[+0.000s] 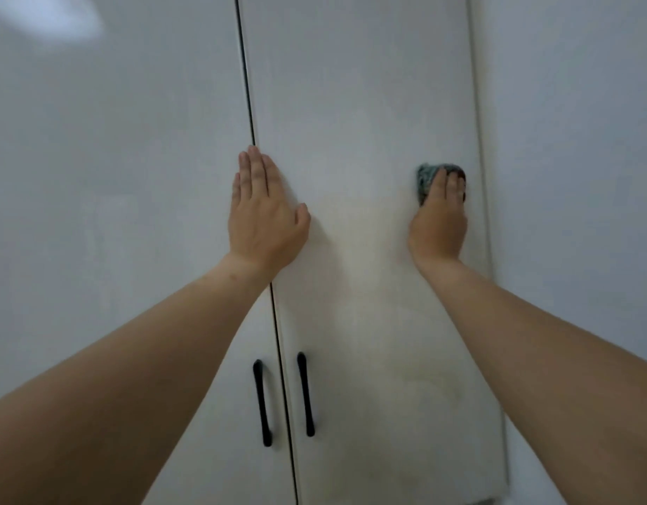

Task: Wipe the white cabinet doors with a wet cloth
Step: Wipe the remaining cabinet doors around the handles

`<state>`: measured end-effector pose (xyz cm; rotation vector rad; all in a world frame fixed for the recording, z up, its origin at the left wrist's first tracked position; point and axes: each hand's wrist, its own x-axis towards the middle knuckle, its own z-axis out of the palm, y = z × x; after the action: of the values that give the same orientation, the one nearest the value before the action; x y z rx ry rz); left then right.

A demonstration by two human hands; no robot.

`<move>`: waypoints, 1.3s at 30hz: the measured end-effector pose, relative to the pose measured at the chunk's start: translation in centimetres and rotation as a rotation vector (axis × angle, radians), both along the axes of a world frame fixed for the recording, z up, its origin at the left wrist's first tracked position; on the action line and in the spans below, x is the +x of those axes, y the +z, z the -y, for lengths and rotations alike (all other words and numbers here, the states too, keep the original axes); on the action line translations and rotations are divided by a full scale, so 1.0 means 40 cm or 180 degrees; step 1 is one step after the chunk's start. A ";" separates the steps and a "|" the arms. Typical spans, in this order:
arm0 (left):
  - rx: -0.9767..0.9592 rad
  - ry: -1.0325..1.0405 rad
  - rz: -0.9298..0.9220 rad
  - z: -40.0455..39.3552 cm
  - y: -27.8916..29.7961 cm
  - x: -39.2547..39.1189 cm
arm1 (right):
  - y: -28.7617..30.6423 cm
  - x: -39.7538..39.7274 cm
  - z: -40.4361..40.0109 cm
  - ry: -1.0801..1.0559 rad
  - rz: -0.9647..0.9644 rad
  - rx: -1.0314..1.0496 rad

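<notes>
Two tall white cabinet doors fill the view, the left door (132, 213) and the right door (358, 103), split by a dark vertical gap. My left hand (263, 216) lies flat with straight fingers across the gap, pressing the doors at mid height. My right hand (438, 216) presses a dark grey-green cloth (426, 176) against the right door near its right edge, fingers straight over it. Most of the cloth is hidden under the fingers.
Two black bar handles, the left handle (262, 402) and the right handle (306, 393), hang vertically either side of the gap below my hands. A plain white wall (577, 140) runs to the right of the cabinet. The right door's lower edge shows at the bottom right.
</notes>
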<state>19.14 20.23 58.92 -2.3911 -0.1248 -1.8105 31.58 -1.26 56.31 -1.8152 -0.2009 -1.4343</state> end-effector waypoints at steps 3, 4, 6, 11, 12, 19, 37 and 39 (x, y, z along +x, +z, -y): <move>0.0246 -0.0137 0.0310 -0.056 -0.005 -0.038 | -0.070 -0.064 -0.130 0.0031 0.0884 -0.0839; 0.0312 -0.0146 0.0393 -0.083 -0.010 -0.051 | -0.084 -0.090 -0.179 0.0179 0.1210 -0.1417; 0.0243 -0.0182 0.0407 -0.131 -0.019 -0.069 | -0.067 -0.139 -0.257 0.0430 0.1687 -0.2432; 0.0037 -0.0233 0.0348 -0.177 -0.027 -0.073 | 0.157 -0.198 -0.348 0.0523 0.1493 -0.2390; 0.0009 -0.0254 0.0357 -0.173 -0.027 -0.069 | 0.178 -0.195 -0.355 0.0523 0.1394 -0.2256; -0.0020 -0.0286 0.0348 -0.173 -0.025 -0.065 | -0.126 -0.156 -0.294 0.0437 0.2252 -0.3264; -0.0074 -0.0085 -0.0081 -0.122 -0.031 -0.094 | -0.010 -0.113 -0.148 0.0491 0.0567 -0.1180; 0.0061 -0.0133 -0.0086 -0.098 -0.049 -0.086 | -0.072 -0.131 -0.194 0.0435 0.0679 -0.1207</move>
<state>15.72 24.13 56.94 -2.4215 -0.0549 -1.7881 26.33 6.51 53.44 -1.8952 -0.7349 -1.5680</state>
